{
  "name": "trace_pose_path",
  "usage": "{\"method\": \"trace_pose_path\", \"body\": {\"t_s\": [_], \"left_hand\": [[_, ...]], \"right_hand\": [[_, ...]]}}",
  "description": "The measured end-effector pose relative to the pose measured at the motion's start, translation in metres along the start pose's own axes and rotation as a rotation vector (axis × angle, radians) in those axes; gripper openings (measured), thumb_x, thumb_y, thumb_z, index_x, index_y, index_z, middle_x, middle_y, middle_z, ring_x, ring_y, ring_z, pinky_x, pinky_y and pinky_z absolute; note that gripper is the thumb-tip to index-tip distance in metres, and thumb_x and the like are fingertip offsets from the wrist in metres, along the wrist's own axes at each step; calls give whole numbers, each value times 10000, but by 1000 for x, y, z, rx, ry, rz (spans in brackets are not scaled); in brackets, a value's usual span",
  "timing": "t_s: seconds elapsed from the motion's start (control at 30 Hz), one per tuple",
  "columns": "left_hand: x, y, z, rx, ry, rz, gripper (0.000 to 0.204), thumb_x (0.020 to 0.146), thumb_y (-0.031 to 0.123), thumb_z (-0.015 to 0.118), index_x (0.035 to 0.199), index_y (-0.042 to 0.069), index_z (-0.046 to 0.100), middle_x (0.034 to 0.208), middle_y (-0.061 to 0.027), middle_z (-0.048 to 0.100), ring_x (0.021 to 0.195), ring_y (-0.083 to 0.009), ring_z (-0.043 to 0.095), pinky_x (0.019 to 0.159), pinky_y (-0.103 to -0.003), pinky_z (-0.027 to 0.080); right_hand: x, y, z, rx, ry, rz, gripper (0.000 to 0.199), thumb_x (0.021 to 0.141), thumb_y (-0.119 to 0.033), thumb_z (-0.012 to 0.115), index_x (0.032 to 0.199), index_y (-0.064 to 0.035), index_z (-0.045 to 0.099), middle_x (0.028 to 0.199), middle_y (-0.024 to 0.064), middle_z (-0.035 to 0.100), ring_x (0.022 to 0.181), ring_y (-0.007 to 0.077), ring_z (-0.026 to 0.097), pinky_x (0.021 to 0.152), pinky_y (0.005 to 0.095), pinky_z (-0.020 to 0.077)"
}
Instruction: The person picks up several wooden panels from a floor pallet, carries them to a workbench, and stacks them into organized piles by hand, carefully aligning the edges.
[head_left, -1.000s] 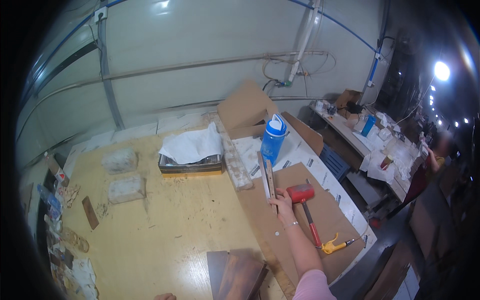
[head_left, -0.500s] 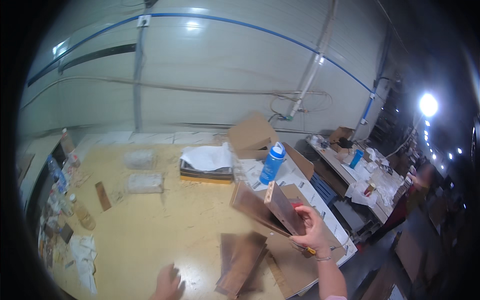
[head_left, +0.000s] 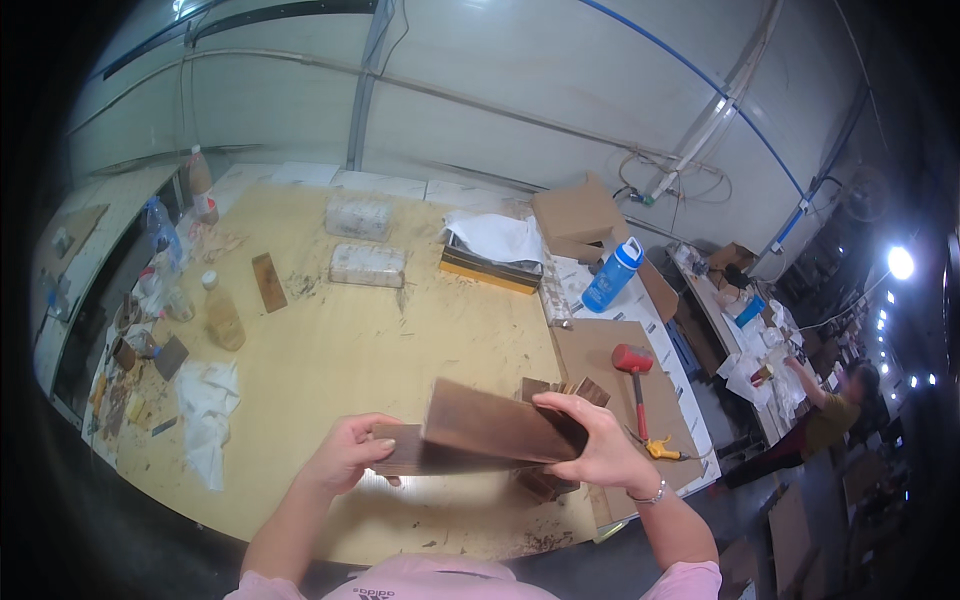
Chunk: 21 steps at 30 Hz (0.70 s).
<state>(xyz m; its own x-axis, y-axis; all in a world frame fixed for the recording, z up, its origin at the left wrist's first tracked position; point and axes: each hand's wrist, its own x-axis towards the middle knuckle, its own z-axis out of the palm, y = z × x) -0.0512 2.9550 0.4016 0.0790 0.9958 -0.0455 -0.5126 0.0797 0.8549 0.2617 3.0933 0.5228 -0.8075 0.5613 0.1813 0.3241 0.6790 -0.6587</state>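
Over the front of the table, a brown wooden board [head_left: 490, 425] is tilted in my right hand [head_left: 605, 450], whose thumb and fingers clamp its right end. My left hand [head_left: 350, 455] is closed on the left end of a second brown board [head_left: 402, 447], which runs beneath the first one. Whether the two boards are joined cannot be made out. Behind and below them several more brown boards [head_left: 542, 486] lie on the table, largely hidden by the held ones and my right hand.
To the right a red mallet [head_left: 632, 360] and a yellow air gun [head_left: 662, 448] rest on cardboard [head_left: 600, 350]. A blue bottle [head_left: 613, 275] and a paper-topped box [head_left: 492, 262] stand farther back. Wrapped blocks [head_left: 367, 265], bottles [head_left: 223, 315] and a white cloth [head_left: 208, 410] occupy the left side.
My right hand has brought the boards left and nearer from over the cardboard. My left hand, holding nothing before, now grips a board. The view has shifted, and the mallet now shows fully.
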Motion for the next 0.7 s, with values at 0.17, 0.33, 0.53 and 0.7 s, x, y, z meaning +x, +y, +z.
{"method": "trace_pose_path", "body": {"t_s": [0.17, 0.33, 0.53, 0.7], "left_hand": [[-40, -17, -37, -151, 306, 71, 314, 864, 153, 648, 1089, -62, 604, 890, -162, 693, 707, -243, 704, 571, -371, 611], [-51, -44, -33, -238, 485, 208, 252, 866, 109, 623, 1052, 30, 474, 1040, -190, 651, 820, -267, 703, 652, -407, 629], [-51, -80, -19, -160, 493, 205, 298, 884, -33, 584, 1135, 36, 439, 1053, -137, 646, 946, -204, 660, 799, -348, 575], [-57, -100, 9, -214, 499, 189, 342, 918, -41, 558, 1221, 25, 414, 1084, -109, 633, 951, -147, 633, 827, -299, 524]], "right_hand": [[15, -18, 67, 383, 164, 241, 814, 668, -73, 831, 1393, 2, 469, 1268, 124, 581, 1159, 187, 567, 996, 322, 456], [26, -26, 144, 1059, 213, 436, 690, 760, -49, 805, 1343, 30, 444, 1128, 94, 588, 957, 139, 600, 806, 259, 499], [50, -19, 217, 1365, 398, 670, 417, 908, -172, 713, 1219, -21, 479, 1083, 82, 625, 989, 150, 609, 861, 302, 500], [48, 2, 248, 1426, 391, 611, 447, 895, -159, 726, 1198, -35, 423, 1098, 111, 631, 1020, 185, 624, 902, 329, 509]]}}
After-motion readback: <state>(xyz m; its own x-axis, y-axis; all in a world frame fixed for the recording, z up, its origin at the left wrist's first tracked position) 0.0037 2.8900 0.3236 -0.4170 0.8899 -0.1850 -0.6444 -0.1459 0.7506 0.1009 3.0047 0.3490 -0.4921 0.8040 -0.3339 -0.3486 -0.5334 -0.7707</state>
